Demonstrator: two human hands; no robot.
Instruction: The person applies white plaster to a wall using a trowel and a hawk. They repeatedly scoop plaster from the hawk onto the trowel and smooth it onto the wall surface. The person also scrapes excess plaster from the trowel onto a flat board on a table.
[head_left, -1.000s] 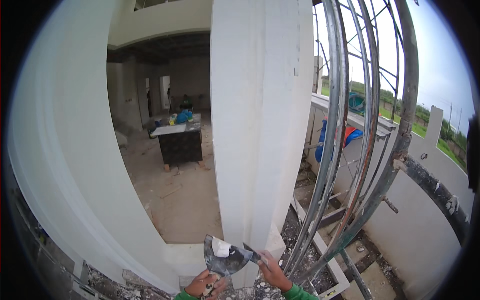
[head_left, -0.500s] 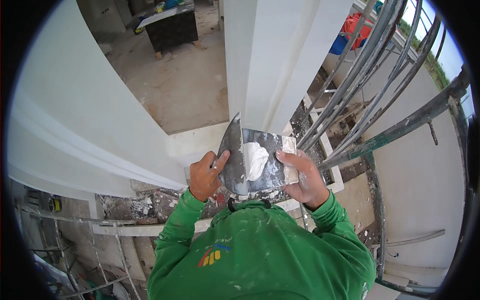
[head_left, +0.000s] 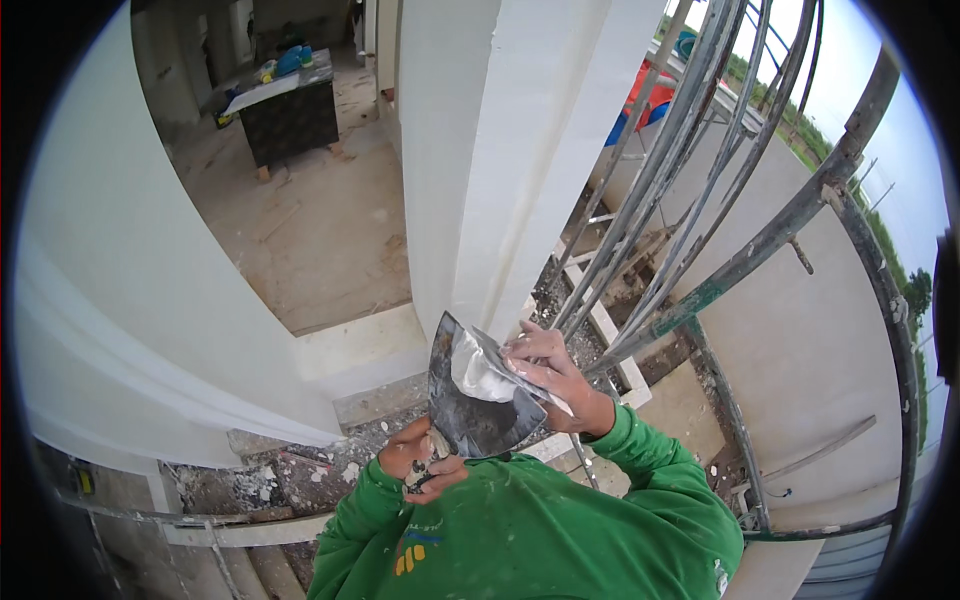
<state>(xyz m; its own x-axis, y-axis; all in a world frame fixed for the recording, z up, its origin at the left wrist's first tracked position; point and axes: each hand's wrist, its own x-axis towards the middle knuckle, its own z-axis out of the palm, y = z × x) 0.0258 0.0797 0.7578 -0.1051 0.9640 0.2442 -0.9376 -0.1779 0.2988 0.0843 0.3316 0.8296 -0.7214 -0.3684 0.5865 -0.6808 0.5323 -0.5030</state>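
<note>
My left hand (head_left: pixel 420 465) is closed around the handle of a dark, wide-bladed trowel (head_left: pixel 470 425), in front of my chest. A lump of white putty (head_left: pixel 478 372) lies on this blade. In my right hand (head_left: pixel 555 370) is a flat, putty-smeared scraper (head_left: pixel 492 347), gripped between thumb and fingers. The scraper stands tilted over the trowel, its lower side against the putty. White residue coats my right fingers. Both green sleeves (head_left: pixel 645 450) reach up from the lower edge.
Just ahead rises a white column (head_left: pixel 500 170), beside a doorway with a dark-sided table (head_left: pixel 290 120) inside. Metal scaffold tubes (head_left: pixel 745 250) run along the right. A curved white wall (head_left: pixel 150 270) stands at left, with rubble (head_left: pixel 300 470) at its foot.
The trowel has turned over so its face is up with the putty on it. The scraper has tilted from flat to steep. Both hands sit lower, and the view has shifted right and upward.
</note>
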